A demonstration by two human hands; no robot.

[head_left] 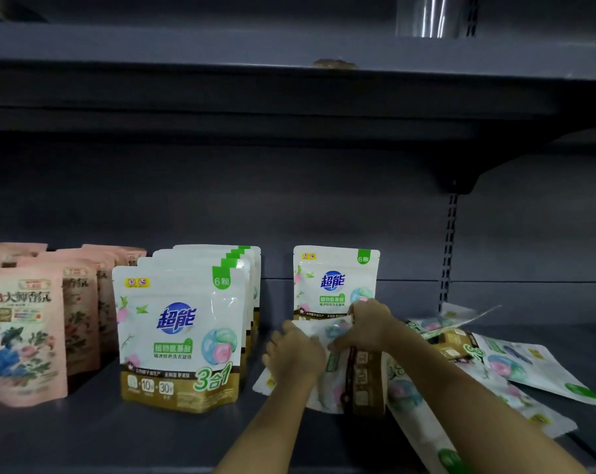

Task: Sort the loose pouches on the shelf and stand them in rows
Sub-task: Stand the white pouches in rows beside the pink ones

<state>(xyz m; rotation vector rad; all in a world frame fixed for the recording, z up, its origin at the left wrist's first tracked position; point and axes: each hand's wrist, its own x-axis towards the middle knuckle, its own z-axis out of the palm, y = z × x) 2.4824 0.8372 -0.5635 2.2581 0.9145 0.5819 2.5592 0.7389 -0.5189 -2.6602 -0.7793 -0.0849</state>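
Upper shelf [289, 56] runs across top, dark grey metal. Brownish smudge [334, 64] on its front edge, near centre. Shiny cylinder [426, 15] stands on it at upper right, cut off by frame top. Bracket [457, 181] under it at right, w/ slotted upright [449, 248] going down back panel [221, 200].

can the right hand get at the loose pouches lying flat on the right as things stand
Probably not at once: the right hand grips a pouch with the left hand. The flat pouches lie uncovered beside its forearm.
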